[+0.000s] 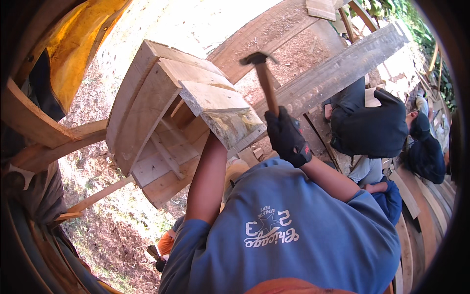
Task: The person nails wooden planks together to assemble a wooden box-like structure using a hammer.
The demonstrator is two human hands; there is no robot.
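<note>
In a black glove, my right hand [289,137] is closed around the wooden handle of a hammer [267,83]. The hammer is raised, with its dark metal head up and slightly smeared by motion. To its left is a wooden box [142,108] built of boards, tilted, with an open side facing me. Its upper boards [215,95] have a rough, weathered piece at the near edge. My bare left forearm [208,176] reaches up into the opening under those boards. The left hand itself is hidden inside, so its fingers do not show.
A long thick plank [338,63] runs behind the hammer to the upper right. People in dark clothes [369,122] sit close on the right among loose boards [416,215]. Curved timbers [39,122] and a yellow tarp [78,49] are at left. A person in orange [167,243] is below.
</note>
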